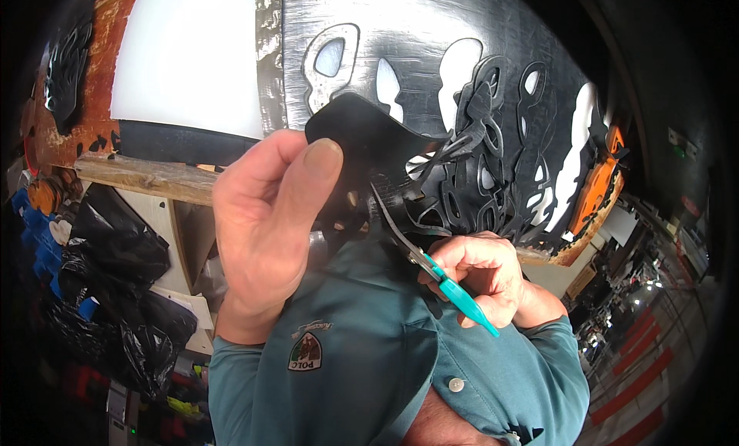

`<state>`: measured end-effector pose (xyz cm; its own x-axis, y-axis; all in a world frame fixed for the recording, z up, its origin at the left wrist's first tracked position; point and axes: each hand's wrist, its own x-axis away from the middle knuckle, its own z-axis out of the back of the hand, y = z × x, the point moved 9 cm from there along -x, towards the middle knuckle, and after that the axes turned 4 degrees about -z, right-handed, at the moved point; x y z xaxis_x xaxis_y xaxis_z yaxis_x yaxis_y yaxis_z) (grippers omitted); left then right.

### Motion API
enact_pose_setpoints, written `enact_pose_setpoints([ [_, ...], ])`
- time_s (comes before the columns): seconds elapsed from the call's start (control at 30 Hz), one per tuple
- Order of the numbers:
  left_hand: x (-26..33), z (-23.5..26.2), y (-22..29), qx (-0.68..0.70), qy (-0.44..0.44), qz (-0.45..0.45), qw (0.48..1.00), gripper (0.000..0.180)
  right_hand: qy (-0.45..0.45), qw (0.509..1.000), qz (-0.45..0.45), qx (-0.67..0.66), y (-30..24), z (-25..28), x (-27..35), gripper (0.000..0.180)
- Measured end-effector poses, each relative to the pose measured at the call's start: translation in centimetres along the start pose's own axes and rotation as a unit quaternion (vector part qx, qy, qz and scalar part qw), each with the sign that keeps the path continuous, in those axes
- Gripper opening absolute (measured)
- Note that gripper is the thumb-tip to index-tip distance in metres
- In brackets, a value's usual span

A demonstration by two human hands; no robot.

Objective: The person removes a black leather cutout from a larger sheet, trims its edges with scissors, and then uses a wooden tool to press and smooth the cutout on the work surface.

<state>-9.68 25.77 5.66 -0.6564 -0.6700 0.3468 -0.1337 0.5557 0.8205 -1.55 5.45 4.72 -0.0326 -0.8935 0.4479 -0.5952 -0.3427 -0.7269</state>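
My left hand (265,215) pinches a flat black leather-like piece (362,134) and holds it up close in front of my chest. My right hand (485,273) grips small scissors with teal handles (462,296); the dark blades (392,219) reach up to the lower edge of the black piece. Just behind it, a heap of black cut-out strips (481,161) with oval holes lies on the bench.
A black sheet (416,30) with several shapes cut out of it covers a wooden bench (154,176). A white board (192,53) lies at the left, an orange piece (596,188) at the right. Black plastic bags (115,276) hang below the bench.
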Motion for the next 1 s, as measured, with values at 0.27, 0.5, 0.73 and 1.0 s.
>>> enact_pose_setpoints([
  [0.27, 0.4, -0.4, -1.4, 0.109, 0.016, 0.045, 0.993, 0.017, -0.049, 0.993, 0.086, 0.064, -1.0, -0.7, -0.2, 0.05],
  [0.5, 0.6, 0.0, -1.9, 0.139, 0.021, 0.047, 0.989, 0.018, -0.018, 0.998, 0.048, 0.04, -0.5, -0.6, -0.4, 0.053],
  [0.73, -0.7, -0.1, -0.8, 0.165, -0.06, -0.009, 0.984, 0.031, -0.043, 0.993, 0.014, 0.11, -2.1, -0.5, -0.1, 0.073],
  [1.0, -0.9, 0.9, -0.7, 0.032, -0.047, -0.036, 0.998, 0.029, -0.083, 0.992, -0.02, 0.09, -4.7, 1.0, -0.3, 0.054],
])
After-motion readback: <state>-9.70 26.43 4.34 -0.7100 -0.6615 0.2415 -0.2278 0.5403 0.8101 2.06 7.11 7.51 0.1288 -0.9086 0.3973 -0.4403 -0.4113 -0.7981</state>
